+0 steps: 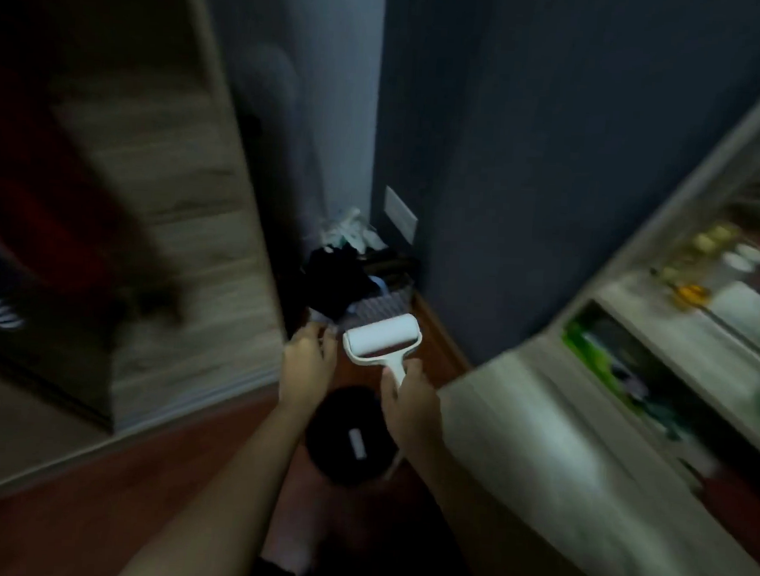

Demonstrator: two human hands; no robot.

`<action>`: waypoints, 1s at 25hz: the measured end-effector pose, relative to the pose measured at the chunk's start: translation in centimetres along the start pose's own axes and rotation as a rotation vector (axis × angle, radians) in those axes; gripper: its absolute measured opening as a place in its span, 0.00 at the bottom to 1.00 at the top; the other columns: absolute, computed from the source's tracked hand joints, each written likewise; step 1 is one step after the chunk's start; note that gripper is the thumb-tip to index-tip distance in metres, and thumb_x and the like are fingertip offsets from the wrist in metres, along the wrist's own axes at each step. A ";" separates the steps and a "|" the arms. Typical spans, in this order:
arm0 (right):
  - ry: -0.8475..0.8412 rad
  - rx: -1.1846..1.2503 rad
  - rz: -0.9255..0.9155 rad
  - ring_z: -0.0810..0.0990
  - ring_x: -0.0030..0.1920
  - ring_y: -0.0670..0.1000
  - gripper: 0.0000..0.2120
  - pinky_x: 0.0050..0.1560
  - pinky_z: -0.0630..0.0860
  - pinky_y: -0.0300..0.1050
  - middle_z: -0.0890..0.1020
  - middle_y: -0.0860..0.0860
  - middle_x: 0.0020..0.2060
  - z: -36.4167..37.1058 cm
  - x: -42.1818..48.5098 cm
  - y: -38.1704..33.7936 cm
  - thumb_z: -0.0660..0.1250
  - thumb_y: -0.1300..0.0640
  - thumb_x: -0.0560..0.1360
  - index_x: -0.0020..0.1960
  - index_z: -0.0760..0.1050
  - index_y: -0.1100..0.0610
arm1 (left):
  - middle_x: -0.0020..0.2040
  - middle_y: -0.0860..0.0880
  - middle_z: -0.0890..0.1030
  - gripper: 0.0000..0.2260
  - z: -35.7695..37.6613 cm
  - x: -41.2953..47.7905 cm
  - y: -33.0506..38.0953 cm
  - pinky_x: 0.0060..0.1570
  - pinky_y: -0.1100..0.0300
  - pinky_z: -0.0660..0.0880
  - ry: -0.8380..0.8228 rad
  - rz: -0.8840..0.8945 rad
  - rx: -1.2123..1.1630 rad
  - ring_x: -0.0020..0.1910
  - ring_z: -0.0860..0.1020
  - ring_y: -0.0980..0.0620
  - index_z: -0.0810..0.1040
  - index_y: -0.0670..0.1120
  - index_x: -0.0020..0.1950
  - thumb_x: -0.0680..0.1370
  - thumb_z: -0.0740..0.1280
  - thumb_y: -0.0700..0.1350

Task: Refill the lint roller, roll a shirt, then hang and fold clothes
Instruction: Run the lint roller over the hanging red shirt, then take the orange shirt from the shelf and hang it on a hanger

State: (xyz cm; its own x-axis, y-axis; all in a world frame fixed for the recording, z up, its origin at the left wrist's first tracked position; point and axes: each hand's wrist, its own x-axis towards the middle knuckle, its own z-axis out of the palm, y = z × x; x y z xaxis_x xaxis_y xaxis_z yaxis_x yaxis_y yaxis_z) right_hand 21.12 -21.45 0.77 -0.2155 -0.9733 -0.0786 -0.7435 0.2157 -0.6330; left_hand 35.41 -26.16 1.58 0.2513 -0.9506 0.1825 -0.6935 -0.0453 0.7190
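Now right hand point(409, 404) grips lint roller point(382, 337); floor point(94, 506) open leftward.

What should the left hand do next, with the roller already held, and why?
Probably bring the left hand, open and empty, across to the white roll of the lint roller. The right hand already grips the handle, roll pointing away, so the free hand could steady or peel it. The blur hides the sheet's state.

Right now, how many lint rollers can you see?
1. The lint roller is in the right hand, held by its handle above the floor. The image is blurred, so others may be hidden.
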 end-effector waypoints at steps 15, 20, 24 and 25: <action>0.311 0.091 0.578 0.76 0.57 0.61 0.19 0.58 0.70 0.51 0.78 0.60 0.56 -11.9 -7.0 26.8 0.56 0.48 0.79 0.62 0.70 0.61 | 0.77 0.42 0.53 0.26 20.3 -16.0 11.1 0.73 0.53 0.51 -0.749 0.422 0.286 0.76 0.51 0.44 0.51 0.42 0.76 0.81 0.54 0.49; 0.316 -0.102 0.481 0.76 0.49 0.62 0.31 0.48 0.71 0.53 0.78 0.62 0.47 -12.2 -7.0 27.2 0.44 0.40 0.73 0.51 0.73 0.64 | 0.78 0.43 0.49 0.26 22.0 -17.1 11.0 0.73 0.49 0.51 -0.800 0.459 0.456 0.77 0.46 0.44 0.49 0.42 0.77 0.82 0.50 0.52; 0.399 -0.196 0.477 0.76 0.45 0.60 0.21 0.43 0.70 0.48 0.76 0.60 0.45 -13.3 -7.1 26.7 0.57 0.44 0.75 0.51 0.73 0.63 | 0.78 0.43 0.49 0.27 21.8 -16.9 11.5 0.73 0.48 0.51 -0.804 0.454 0.453 0.77 0.46 0.45 0.49 0.42 0.77 0.82 0.49 0.53; 0.396 -0.215 0.447 0.75 0.47 0.59 0.19 0.44 0.69 0.47 0.76 0.59 0.47 -13.8 -6.8 26.3 0.60 0.46 0.75 0.53 0.72 0.63 | 0.78 0.43 0.50 0.27 21.6 -16.4 11.8 0.73 0.48 0.52 -0.795 0.455 0.447 0.77 0.47 0.45 0.49 0.42 0.76 0.82 0.49 0.54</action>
State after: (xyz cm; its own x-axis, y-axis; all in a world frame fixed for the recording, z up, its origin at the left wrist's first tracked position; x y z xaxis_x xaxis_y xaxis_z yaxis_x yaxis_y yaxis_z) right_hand -5.67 -8.11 -4.74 -0.7218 -0.6919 0.0169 -0.6290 0.6456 -0.4331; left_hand 8.54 -17.76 -7.38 -0.5075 -0.8276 -0.2399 -0.8411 0.4154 0.3464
